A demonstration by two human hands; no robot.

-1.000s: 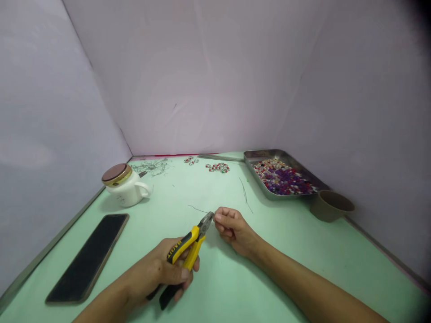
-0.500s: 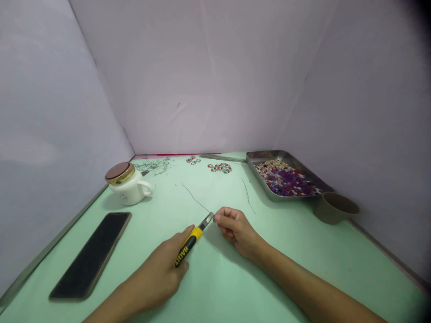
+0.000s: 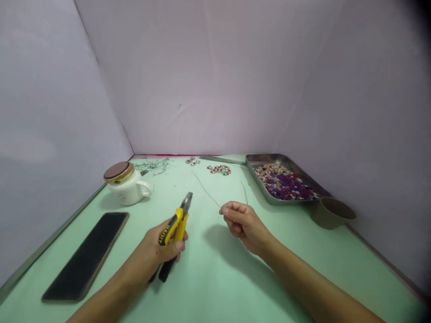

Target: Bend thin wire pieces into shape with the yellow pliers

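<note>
My left hand [image 3: 164,244] is wrapped round a pair of pliers [image 3: 177,224] with yellow and black handles; its metal jaws point up and away over the table. To the right, my right hand [image 3: 243,220] pinches the near end of a thin wire [image 3: 207,190] between thumb and fingertips. The wire slants up and to the left from the pinch, apart from the pliers. Beyond the right hand, another thin wire [image 3: 244,189] lies on the green tabletop [image 3: 202,278]. Whether anything is threaded on the held wire is too small to tell.
A metal tray [image 3: 269,199] of mixed beads stands at right, beside a brown cup [image 3: 333,213]. At left are a lidded white mug [image 3: 129,190] and a phone [image 3: 87,255]. Toward the back lie wire scraps [image 3: 156,166], beaded pieces [image 3: 219,169] and a bundle of straight wires [image 3: 222,159].
The pliers have come away from the wire and moved left, turning so both handles show. My right hand has shifted slightly right and up, still pinching the wire.
</note>
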